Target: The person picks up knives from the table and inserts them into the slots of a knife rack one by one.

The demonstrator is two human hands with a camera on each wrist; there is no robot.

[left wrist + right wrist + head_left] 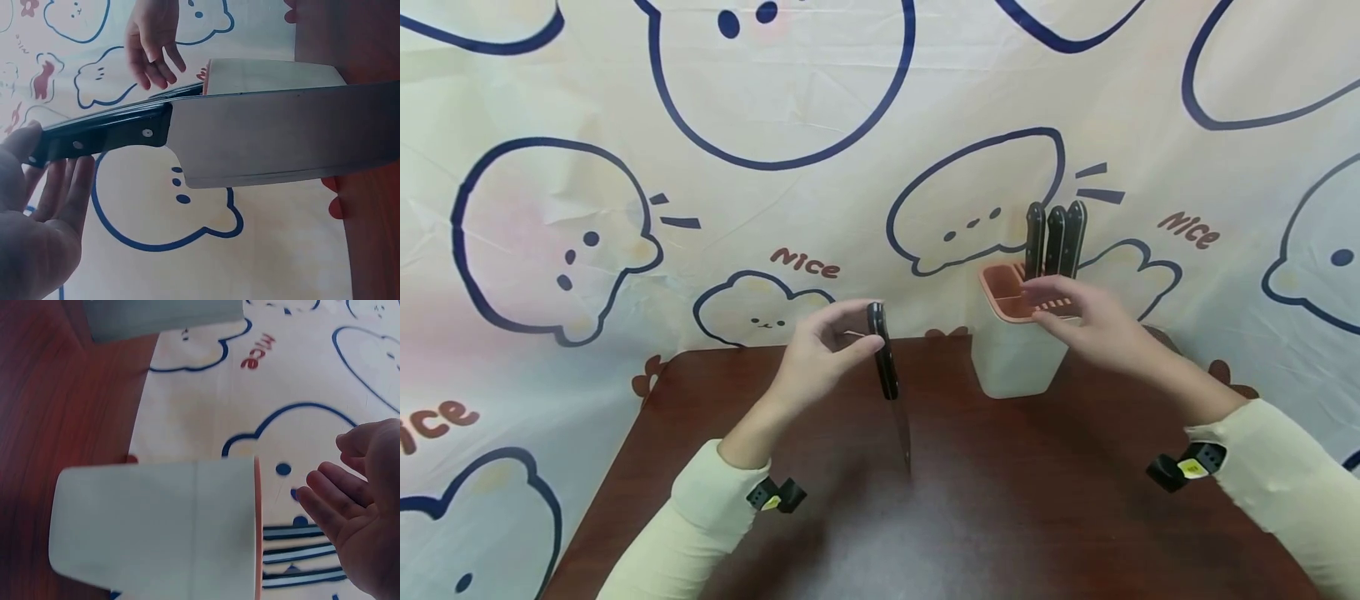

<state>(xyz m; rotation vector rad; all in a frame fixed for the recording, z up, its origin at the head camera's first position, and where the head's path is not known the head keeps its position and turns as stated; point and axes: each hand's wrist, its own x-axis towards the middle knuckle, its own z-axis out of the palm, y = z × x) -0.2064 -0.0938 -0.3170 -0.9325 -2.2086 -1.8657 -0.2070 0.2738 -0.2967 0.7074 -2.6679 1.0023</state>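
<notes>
My left hand (pixel 820 350) pinches the end of the black riveted handle of a cleaver (pixel 887 371). Its blade points down over the table, and the left wrist view shows the broad, flat face of the cleaver (pixel 275 137). To the right, a white knife holder (pixel 1011 362) with an orange slotted top stands upright. Several black-handled knives (pixel 1056 237) stick up out of it. My right hand (pixel 1093 321) hovers by the holder's top, in front of these handles, its fingers loosely bent and nothing in them. In the right wrist view those fingers (pixel 337 497) are apart from the holder.
A dark brown wooden table (pixel 977 508) lies under both hands. Behind it hangs a pale cloth (pixel 820 208) printed with blue cartoon outlines, close behind the holder. Small black devices are strapped at both sleeve cuffs.
</notes>
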